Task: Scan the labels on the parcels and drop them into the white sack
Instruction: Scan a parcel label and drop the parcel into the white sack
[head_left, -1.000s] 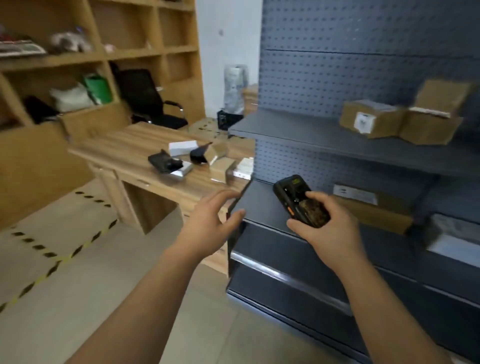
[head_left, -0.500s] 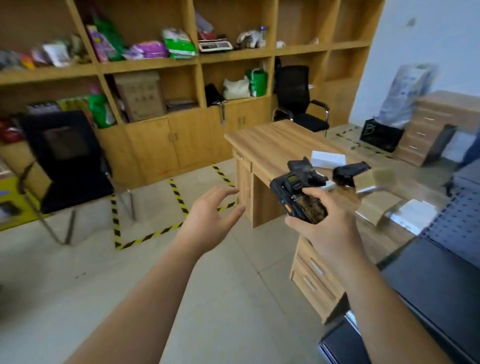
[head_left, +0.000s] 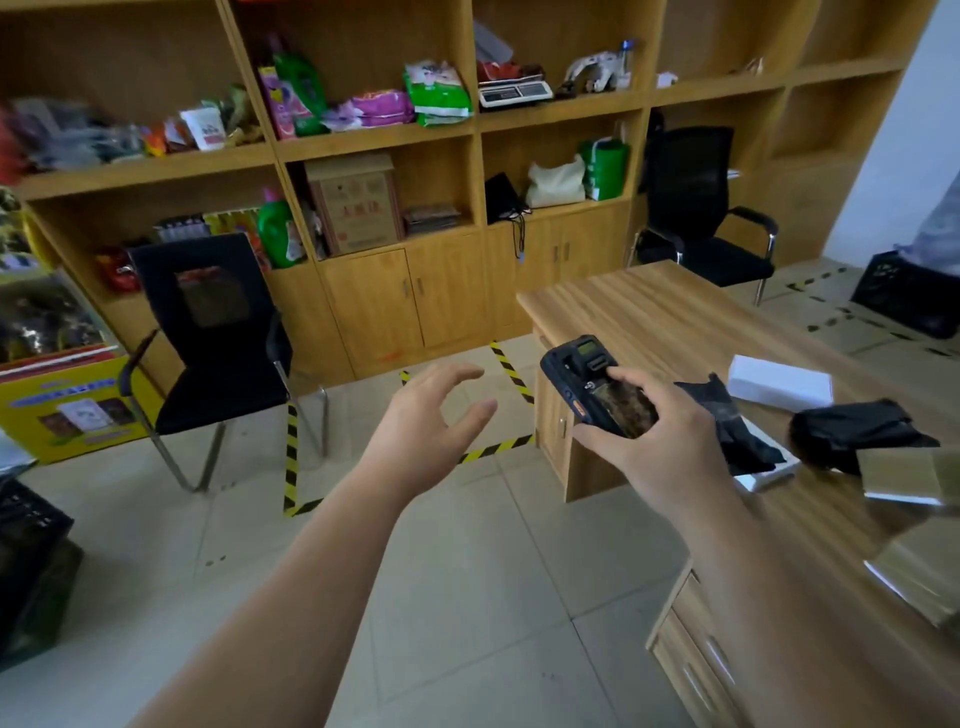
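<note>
Two bare hands are raised over the pale tiled floor (head_left: 467, 597). The right hand (head_left: 660, 441) has its fingers curled round a black handheld scanner (head_left: 597, 384), chunky and rubbery-looking, with an orange side button and a small lit screen at its top end; the thumb lies across its face. The left hand (head_left: 431, 421) holds nothing, fingers spread and loosely bent in the air, well apart from the scanner.

Parcels lie on the wood-grain desk (head_left: 649, 312) at the right: a flat white box (head_left: 779, 384), a crumpled black plastic mailer (head_left: 743, 436) lying on a second white box whose corner peeks out (head_left: 763, 478), another black bag parcel (head_left: 857, 431) near it, and two brown cardboard boxes (head_left: 909, 483) at the frame's edge, blurred. No sack shows from where I stand.

Behind, a tall wooden shelf unit (head_left: 374, 140) has open cubbies stuffed with goods: glossy pink and green packets, a printed cardboard carton (head_left: 358, 208), a green detergent bottle (head_left: 275, 228), a white weighing scale (head_left: 514, 93), a cream cloth bag (head_left: 556, 182) beside a green one. Closed cabinet doors run beneath. A black mesh-backed chair (head_left: 208, 332) on chrome legs stands at the left, next to a yellow printed carton (head_left: 67, 410). Yellow-black tape stripes (head_left: 291, 457) cross the floor.
</note>
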